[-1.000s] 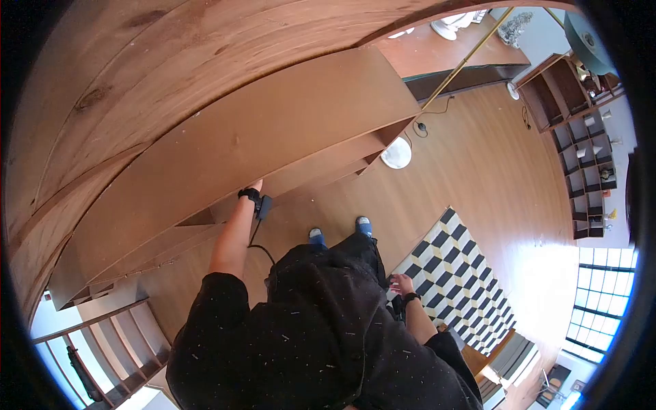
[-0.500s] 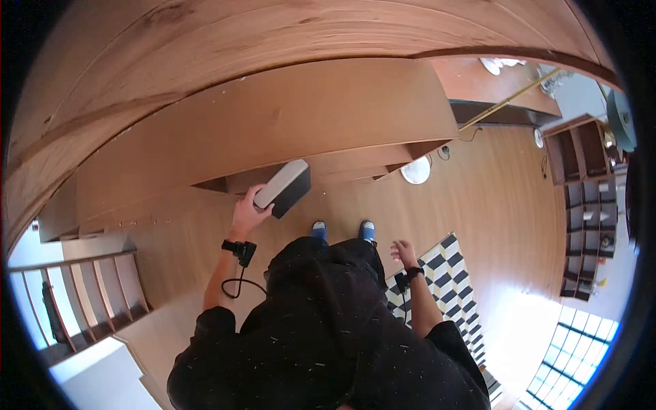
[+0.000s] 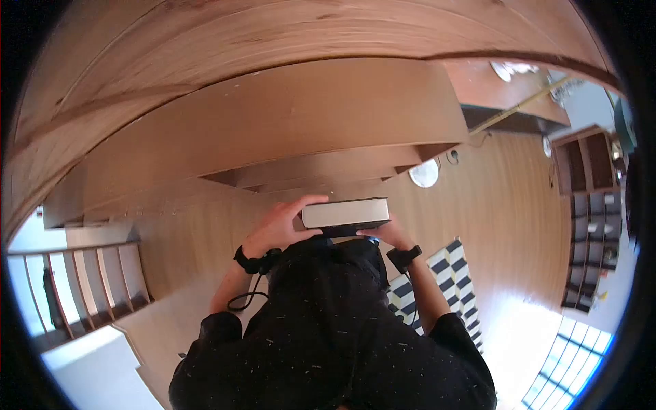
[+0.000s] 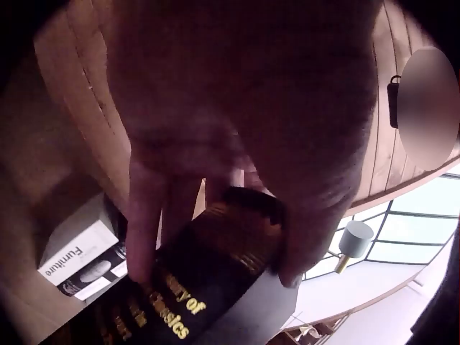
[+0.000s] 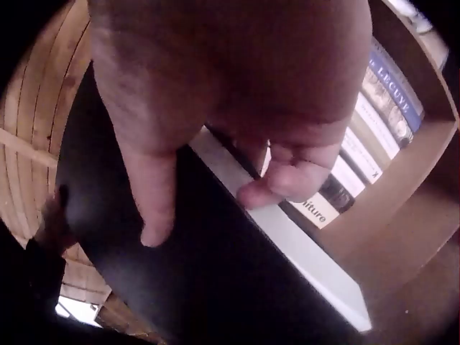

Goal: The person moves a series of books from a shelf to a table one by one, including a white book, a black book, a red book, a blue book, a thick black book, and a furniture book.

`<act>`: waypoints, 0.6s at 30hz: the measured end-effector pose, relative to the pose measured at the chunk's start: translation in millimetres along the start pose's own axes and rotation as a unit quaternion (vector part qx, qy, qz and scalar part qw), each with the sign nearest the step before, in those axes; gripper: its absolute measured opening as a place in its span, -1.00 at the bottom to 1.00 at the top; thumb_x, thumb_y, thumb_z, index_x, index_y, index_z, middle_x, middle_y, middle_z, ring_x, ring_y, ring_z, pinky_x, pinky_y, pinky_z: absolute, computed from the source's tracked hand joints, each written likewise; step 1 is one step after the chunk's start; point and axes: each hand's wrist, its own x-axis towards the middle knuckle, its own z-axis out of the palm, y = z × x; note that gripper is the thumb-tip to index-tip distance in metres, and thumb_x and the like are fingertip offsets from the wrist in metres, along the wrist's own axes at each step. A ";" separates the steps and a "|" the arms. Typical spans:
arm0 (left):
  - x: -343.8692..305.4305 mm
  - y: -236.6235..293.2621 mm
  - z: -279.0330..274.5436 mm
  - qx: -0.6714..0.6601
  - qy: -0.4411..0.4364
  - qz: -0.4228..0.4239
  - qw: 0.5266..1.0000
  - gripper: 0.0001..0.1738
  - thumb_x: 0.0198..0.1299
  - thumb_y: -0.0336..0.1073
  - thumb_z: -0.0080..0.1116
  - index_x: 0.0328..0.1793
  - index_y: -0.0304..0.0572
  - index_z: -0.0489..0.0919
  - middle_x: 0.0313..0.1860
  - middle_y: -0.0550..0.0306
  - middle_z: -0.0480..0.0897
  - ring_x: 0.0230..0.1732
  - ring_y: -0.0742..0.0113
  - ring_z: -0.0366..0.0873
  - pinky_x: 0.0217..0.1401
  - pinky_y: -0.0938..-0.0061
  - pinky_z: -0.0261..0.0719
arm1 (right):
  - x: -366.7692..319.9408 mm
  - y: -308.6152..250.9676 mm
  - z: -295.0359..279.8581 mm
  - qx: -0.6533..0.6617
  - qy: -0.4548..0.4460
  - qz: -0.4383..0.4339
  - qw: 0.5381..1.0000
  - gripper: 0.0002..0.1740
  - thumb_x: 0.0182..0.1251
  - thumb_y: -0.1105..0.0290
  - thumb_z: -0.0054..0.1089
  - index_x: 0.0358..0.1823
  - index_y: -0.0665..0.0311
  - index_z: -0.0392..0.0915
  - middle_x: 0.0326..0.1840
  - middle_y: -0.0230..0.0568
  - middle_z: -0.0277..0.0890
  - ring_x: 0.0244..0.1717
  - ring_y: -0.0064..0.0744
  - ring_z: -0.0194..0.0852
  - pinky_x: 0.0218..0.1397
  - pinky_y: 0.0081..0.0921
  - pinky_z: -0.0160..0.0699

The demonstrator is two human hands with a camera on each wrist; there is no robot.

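Observation:
A thick black book (image 3: 345, 213) is held between both hands in front of the waist, its white page edges facing up in the head view. My left hand (image 3: 280, 224) grips the spine end, thumb on one cover and fingers on the other. Gold lettering shows on the dark spine (image 4: 172, 305) in the left wrist view. My right hand (image 3: 395, 232) holds the opposite end. In the right wrist view its thumb lies on the black cover (image 5: 201, 273), with fingers curled at the white page edge (image 5: 309, 251).
A long brown wooden shelf unit (image 3: 301, 109) spans the area ahead. Several upright books (image 5: 377, 133) stand in its compartment, one marked "Furniture" (image 4: 79, 248). A patterned rug (image 3: 447, 273) lies to the right, and a white round lamp base (image 3: 424, 174) sits on the floor ahead right.
My left hand came out of the shelf with the book and carried it right, in front of the body. My right hand moved from the side and took the book's other end.

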 end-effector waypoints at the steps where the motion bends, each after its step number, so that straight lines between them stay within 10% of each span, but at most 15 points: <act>1: 5.2 0.7 3.2 -0.039 0.038 0.008 0.998 -0.29 -0.11 -0.37 0.31 0.24 0.00 0.31 0.05 0.07 0.52 0.02 0.13 0.50 0.05 0.38 0.47 | -9.2 3.3 -0.1 0.003 0.017 0.011 1.000 -0.42 -0.19 0.33 0.50 -0.07 0.30 0.47 -0.11 -0.23 0.53 -0.07 -0.37 0.48 0.02 -0.42 0.44; 4: 17.7 2.9 14.5 -0.103 0.067 0.046 0.991 -0.23 -0.08 -0.42 0.30 0.31 -0.10 0.23 0.09 0.03 0.48 0.07 0.19 0.47 0.09 0.39 0.45 | -50.2 2.3 6.0 0.067 0.105 0.058 0.991 -0.31 -0.22 0.30 0.50 0.03 0.28 0.40 -0.10 -0.10 0.51 -0.02 -0.21 0.48 0.06 -0.38 0.42; 9: 26.1 31.8 48.1 -0.151 0.023 0.120 0.981 -0.08 0.04 -0.33 0.25 0.43 -0.27 -0.09 0.25 -0.15 0.29 0.18 0.12 0.37 0.20 0.33 0.35 | -135.2 -38.1 11.5 0.206 0.304 0.076 0.927 -0.40 -0.14 0.39 0.46 -0.02 0.33 0.40 -0.18 -0.30 0.52 -0.11 -0.52 0.44 0.00 -0.52 0.42; 13: 12.9 71.6 49.2 0.025 -0.155 0.177 0.972 -0.15 0.17 -0.13 0.10 0.42 -0.30 -0.10 0.34 -0.22 0.18 0.32 0.00 0.22 0.29 0.33 0.21 | -199.5 -78.2 30.3 0.340 0.436 0.110 0.826 -0.53 0.08 0.39 0.28 0.03 0.32 0.36 -0.06 -0.34 0.48 -0.06 -0.53 0.43 0.01 -0.56 0.41; 15: -0.4 98.6 56.8 0.016 -0.186 0.177 0.966 -0.19 0.19 -0.13 0.08 0.42 -0.29 -0.07 0.32 -0.22 0.21 0.31 -0.01 0.23 0.28 0.33 0.22 | -214.0 -129.0 30.4 0.407 0.557 0.050 0.722 -0.63 0.25 0.28 0.11 0.03 0.29 0.37 -0.31 -0.51 0.47 -0.45 -0.71 0.36 -0.46 -0.76 0.30; 18: -9.7 134.9 79.1 -0.021 -0.241 0.147 0.959 -0.26 0.22 -0.14 0.04 0.41 -0.27 -0.01 0.29 -0.22 0.26 0.29 -0.01 0.26 0.26 0.34 0.24 | -271.3 -139.8 22.7 0.441 0.533 0.102 0.715 -0.65 0.38 0.18 -0.09 0.02 0.28 0.37 -0.35 -0.57 0.43 -0.55 -0.87 0.25 -0.61 -0.81 0.12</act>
